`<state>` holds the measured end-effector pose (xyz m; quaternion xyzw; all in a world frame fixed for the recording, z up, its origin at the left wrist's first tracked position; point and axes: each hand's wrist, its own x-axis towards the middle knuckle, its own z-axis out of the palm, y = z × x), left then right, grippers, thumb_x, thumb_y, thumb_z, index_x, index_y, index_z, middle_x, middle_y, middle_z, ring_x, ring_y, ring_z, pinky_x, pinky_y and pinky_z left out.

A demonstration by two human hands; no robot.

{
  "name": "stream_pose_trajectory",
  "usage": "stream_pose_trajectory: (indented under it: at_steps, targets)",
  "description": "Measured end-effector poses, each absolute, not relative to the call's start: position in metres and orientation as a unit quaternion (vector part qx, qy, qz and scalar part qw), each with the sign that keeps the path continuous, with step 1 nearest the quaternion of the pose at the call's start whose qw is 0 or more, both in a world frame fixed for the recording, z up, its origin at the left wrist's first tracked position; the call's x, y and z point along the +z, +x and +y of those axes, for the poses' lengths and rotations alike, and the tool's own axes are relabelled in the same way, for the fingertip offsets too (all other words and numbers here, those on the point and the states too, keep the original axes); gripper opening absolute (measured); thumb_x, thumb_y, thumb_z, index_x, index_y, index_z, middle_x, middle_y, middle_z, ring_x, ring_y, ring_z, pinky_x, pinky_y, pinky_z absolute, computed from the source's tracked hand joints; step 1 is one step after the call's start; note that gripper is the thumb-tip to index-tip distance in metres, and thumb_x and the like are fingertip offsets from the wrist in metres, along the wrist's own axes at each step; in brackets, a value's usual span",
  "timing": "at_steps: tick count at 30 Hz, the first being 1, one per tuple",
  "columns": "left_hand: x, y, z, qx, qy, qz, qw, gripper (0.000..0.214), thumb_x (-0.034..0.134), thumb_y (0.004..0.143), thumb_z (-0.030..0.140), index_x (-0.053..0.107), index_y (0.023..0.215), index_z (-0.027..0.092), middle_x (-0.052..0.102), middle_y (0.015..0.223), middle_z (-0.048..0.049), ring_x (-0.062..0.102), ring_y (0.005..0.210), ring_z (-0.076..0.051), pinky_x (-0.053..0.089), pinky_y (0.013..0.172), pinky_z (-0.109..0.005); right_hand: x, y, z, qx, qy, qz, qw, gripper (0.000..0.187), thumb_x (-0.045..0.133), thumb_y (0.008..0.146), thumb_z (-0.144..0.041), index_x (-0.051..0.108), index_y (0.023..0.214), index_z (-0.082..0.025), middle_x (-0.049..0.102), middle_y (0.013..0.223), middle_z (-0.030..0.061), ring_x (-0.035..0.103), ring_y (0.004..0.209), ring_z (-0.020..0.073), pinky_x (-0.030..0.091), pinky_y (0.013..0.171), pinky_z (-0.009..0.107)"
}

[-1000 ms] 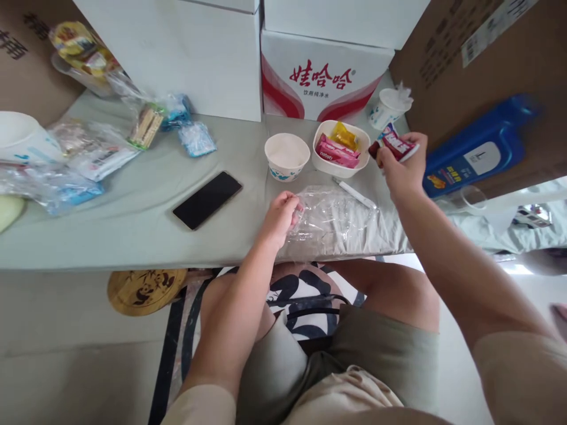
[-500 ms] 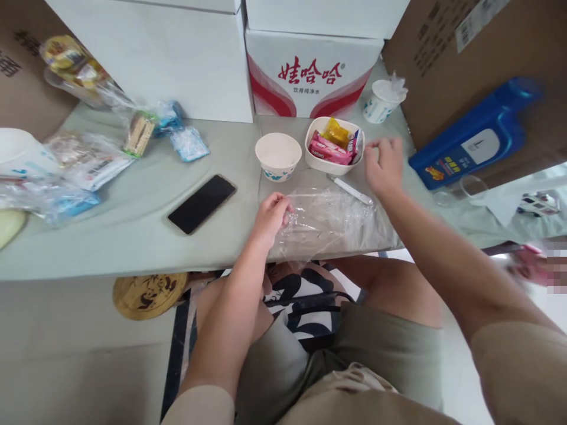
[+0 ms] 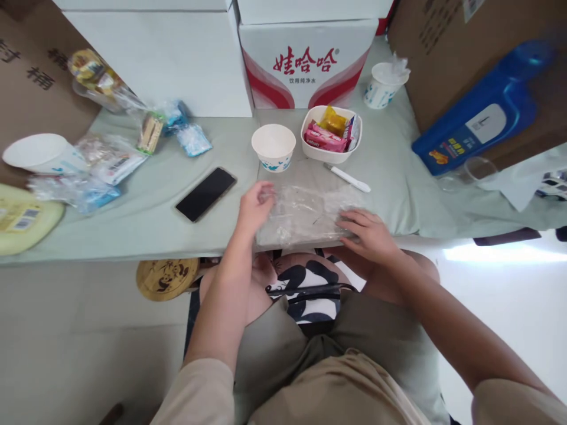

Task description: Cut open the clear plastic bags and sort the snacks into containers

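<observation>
A clear plastic bag (image 3: 305,206) lies flat and crinkled near the table's front edge. At its left edge is my left hand (image 3: 256,208), fingers curled closed on the film. My right hand (image 3: 365,233) rests over the bag's right part with its fingers spread, touching the plastic. Just behind the bag lies a white pen-shaped tool (image 3: 349,178). Beyond it stand an open paper bowl (image 3: 273,144), its inside plain white, and a white oval container (image 3: 332,156) holding pink and yellow snack packets (image 3: 328,136).
A black phone (image 3: 206,195) lies left of my hands. Farther left are wrapped snacks (image 3: 195,140) and a paper bowl (image 3: 42,154). A blue bottle (image 3: 482,118) lies tilted at right, near a paper cup (image 3: 381,87). White boxes (image 3: 305,65) line the back.
My right hand has come from beside the oval container down and toward me onto the bag, its fingers now spread. My left hand stays at the bag's left edge. The view has shifted slightly.
</observation>
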<state>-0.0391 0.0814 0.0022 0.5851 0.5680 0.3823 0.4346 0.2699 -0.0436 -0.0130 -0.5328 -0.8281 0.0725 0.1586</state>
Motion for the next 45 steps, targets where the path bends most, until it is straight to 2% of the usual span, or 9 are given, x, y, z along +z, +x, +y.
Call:
stream_pose_trajectory:
  at_steps: [6,11,14,18,27,32,36,41,45]
  targets:
    - [0.018,-0.037,0.053,0.532,0.612,0.555,0.186,0.017,0.062,0.084,0.012,0.061,0.101,0.018,0.067,0.1,-0.0051,0.063,0.084,-0.014,0.054,0.074,-0.027,-0.003,0.266,-0.056,0.056,-0.593,-0.783,0.181,0.03,0.052,0.099,-0.03,0.081,0.105,-0.024,0.07,0.136,0.0102,0.07,0.115,0.0295,0.06,0.092,0.045]
    - [0.018,-0.01,0.003,0.201,0.861,0.385,0.265,0.036,0.076,0.076,0.026,0.069,0.112,0.022,0.07,0.132,-0.0088,0.062,0.128,-0.028,0.048,0.113,-0.045,0.005,0.262,-0.054,0.138,-0.611,-0.754,0.198,0.029,0.054,0.097,-0.032,0.082,0.101,-0.024,0.05,0.16,0.0102,0.073,0.113,0.0304,0.064,0.085,0.045]
    - [0.01,-0.01,0.006,0.187,0.823,0.421,0.332,0.012,0.06,0.086,0.021,0.071,0.091,0.021,0.077,0.119,-0.007,0.07,0.114,-0.024,0.052,0.106,-0.042,0.009,0.264,-0.056,0.158,-0.614,-0.745,0.206,0.029,0.063,0.091,-0.038,0.079,0.111,-0.024,0.038,0.167,0.0101,0.069,0.121,0.0339,0.064,0.085,0.047]
    - [0.008,-0.026,0.024,0.289,0.712,0.485,0.417,0.012,0.058,0.086,0.028,0.067,0.088,0.02,0.08,0.106,-0.0074,0.074,0.101,-0.022,0.055,0.095,-0.037,0.006,0.273,-0.062,0.149,-0.589,-0.768,0.203,0.045,0.071,0.085,-0.038,0.072,0.128,-0.026,0.051,0.159,0.0106,0.064,0.129,0.0359,0.061,0.095,0.053]
    - [0.017,-0.044,0.03,0.341,0.625,0.474,0.518,0.029,0.073,0.074,0.033,0.047,0.07,0.021,0.079,0.099,-0.0101,0.074,0.107,-0.026,0.053,0.093,-0.037,0.01,0.28,-0.055,0.241,-0.544,-0.646,0.479,0.012,0.066,0.089,-0.033,0.074,0.085,-0.026,0.08,0.1,0.0058,0.072,0.113,0.0288,0.055,0.1,0.051]
    - [0.011,-0.04,0.037,0.437,0.549,0.475,0.53,0.034,0.077,0.071,0.038,0.047,0.073,0.022,0.074,0.079,-0.0031,0.076,0.089,-0.021,0.056,0.081,-0.032,0.004,0.281,-0.044,0.321,-0.557,-0.507,0.574,0.023,0.07,0.089,-0.044,0.064,0.08,-0.024,0.069,0.07,-0.0003,0.075,0.089,0.0223,0.059,0.08,0.038]
    - [0.007,-0.038,0.04,0.439,0.517,0.512,0.527,0.032,0.078,0.071,0.04,0.054,0.083,0.022,0.073,0.075,-0.0001,0.068,0.062,-0.013,0.051,0.06,-0.025,-0.012,0.277,-0.041,0.312,-0.599,-0.407,0.615,0.023,0.068,0.089,-0.044,0.059,0.082,-0.024,0.057,0.059,-0.0068,0.058,0.049,0.0105,0.049,0.054,0.026]
    - [0.004,-0.028,0.037,0.348,0.589,0.498,0.533,0.03,0.081,0.07,0.039,0.065,0.087,0.02,0.076,0.08,-0.0035,0.073,0.077,-0.017,0.056,0.071,-0.028,-0.008,0.27,-0.041,0.315,-0.651,-0.361,0.589,0.019,0.066,0.087,-0.04,0.054,0.085,-0.024,0.062,0.063,-0.0062,0.052,0.04,0.0085,0.037,0.039,0.023]
    - [0.0,-0.018,0.037,0.427,0.562,0.501,0.5,0.03,0.075,0.079,0.048,0.06,0.083,0.022,0.065,0.063,0.0023,0.066,0.06,-0.012,0.054,0.062,-0.025,-0.004,0.267,-0.043,0.306,-0.682,-0.371,0.551,0.014,0.063,0.086,-0.035,0.053,0.088,-0.024,0.062,0.059,-0.0069,0.051,0.04,0.0088,0.038,0.04,0.022]
